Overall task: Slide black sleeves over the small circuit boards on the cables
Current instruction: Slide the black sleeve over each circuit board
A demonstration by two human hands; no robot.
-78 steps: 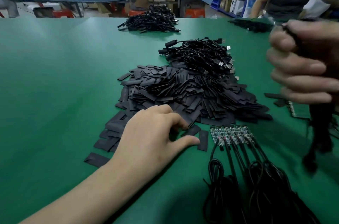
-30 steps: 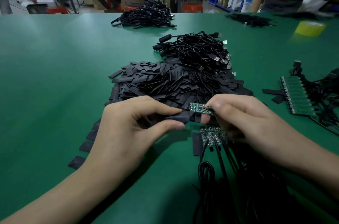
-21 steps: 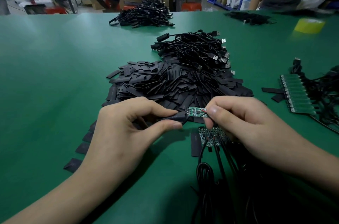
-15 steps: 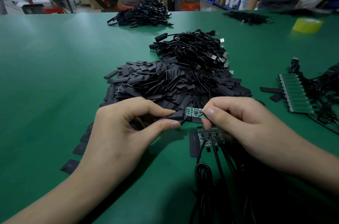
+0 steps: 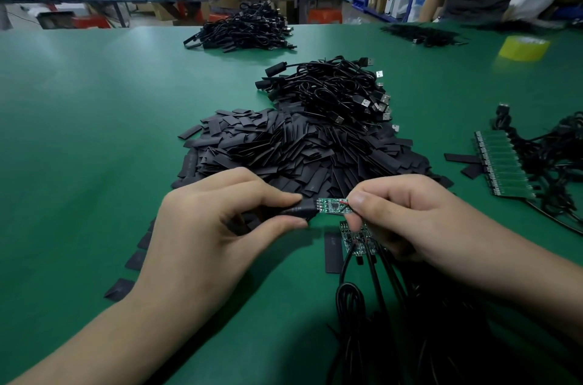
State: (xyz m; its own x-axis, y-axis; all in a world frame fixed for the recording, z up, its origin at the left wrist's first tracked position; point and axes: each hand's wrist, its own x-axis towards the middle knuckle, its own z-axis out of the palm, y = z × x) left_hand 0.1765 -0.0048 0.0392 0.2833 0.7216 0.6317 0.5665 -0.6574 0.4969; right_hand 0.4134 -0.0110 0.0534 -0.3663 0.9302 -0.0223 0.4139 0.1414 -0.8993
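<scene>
Work is happening low over the green table (image 5: 79, 119), just in front of the sleeve heap. We are pinching a black sleeve (image 5: 298, 210) in our left hand (image 5: 208, 227), thumb below, index finger on top, other fingers curling under. We are gripping a small circuit board (image 5: 334, 205) by its right end with our right hand (image 5: 410, 220), thumb and index finger closing on it where the red wire joins. The sleeve's open end is touching the board's left edge. Most of the board is showing bare green, so the sleeve is not yet sitting over it. Both are hanging above the table, not resting on it.

Under our right hand a short row of boards (image 5: 355, 239) is lying on the table, with black cables (image 5: 375, 306) running toward us. A loose sleeve (image 5: 333, 253) is lying flat just left of that row. The heap of flat sleeves (image 5: 284, 148) is sitting just behind our hands. A USB cable pile (image 5: 331, 91) is sitting behind it, touching it. At right a green board panel (image 5: 501, 164) is lying beside tangled leads (image 5: 549, 157). A yellow tape roll (image 5: 523, 49) is sitting far right. A far cable heap (image 5: 243, 31) is lying near the far edge. People are standing beyond the table.
</scene>
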